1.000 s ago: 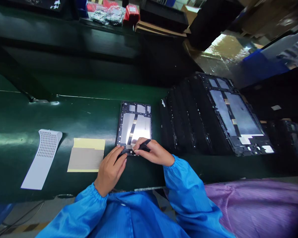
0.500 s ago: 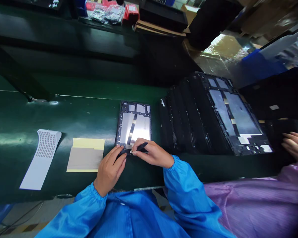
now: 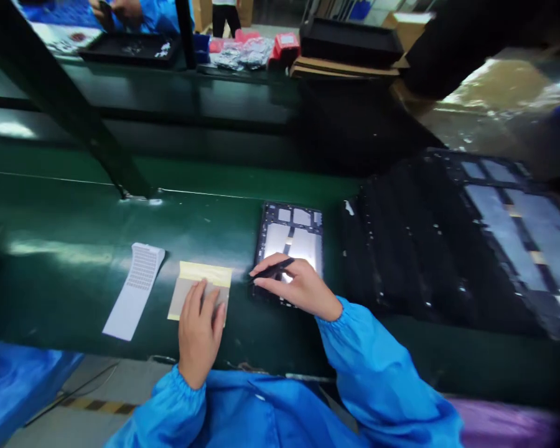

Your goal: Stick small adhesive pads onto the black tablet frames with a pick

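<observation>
— Since half a second ago the left hand (image 3: 200,330) has left the lower edge of the tablet frame (image 3: 290,239) and now lies flat on the yellow-edged sticker sheet (image 3: 200,283), just left of the frame on the green surface (image 3: 65,261). Meanwhile the view has swung, so everything sits further right

— And the right hand (image 3: 301,286)?

— It stays over the frame's lower half, fingers pinched together on a thin black tool (image 3: 273,269) whose tip points left towards the sheet. The left fingers are stretched out and slightly apart, pressing the sheet, gripping nothing

— What could go wrong?

— I judge the sheet could slide under that flat palm if the tool tip pushes at a sticker, since nothing else pins it. A sticker could also curl or fold onto itself when lifted on so fine a tip

— Anything around the frame?

— The right wrist rests close over the bare metal plate and its flex strip; a drag of the hand could scuff or snag that strip. Next to it on the right a row of dark frames (image 3: 401,249) leans overlapped, near enough for the blue sleeve to knock. The white perforated strip (image 3: 133,289) lies apart to the left, out of the way
</observation>
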{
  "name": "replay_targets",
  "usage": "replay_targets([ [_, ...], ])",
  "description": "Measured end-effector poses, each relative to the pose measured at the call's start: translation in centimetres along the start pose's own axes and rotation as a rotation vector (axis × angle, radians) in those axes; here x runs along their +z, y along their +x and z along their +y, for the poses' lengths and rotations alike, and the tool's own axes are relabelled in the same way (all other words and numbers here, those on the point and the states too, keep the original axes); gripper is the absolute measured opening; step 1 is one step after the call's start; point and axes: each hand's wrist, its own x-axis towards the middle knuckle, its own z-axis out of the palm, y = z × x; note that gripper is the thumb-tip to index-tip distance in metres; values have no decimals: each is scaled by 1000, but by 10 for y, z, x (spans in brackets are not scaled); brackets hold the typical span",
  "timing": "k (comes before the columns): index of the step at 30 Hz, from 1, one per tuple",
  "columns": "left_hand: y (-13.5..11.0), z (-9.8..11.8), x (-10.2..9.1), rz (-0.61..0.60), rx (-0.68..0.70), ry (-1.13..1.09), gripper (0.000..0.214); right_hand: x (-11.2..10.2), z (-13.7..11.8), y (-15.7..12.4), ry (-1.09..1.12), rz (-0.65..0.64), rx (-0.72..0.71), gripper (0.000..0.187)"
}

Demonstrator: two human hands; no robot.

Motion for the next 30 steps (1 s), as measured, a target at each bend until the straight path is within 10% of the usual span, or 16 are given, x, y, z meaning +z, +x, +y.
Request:
replay_targets([
  [8, -7, -2, 4, -13, -58, -4, 26, 58, 18, 48, -10, -185, 38, 7],
  [21, -5, 2, 2, -17, -54, 2, 26, 69, 24, 51, 32, -187, 102, 22],
  [30, -3, -3, 0, 22, -23, -50, 29, -19, -12, -21, -17, 68, -47, 11],
])
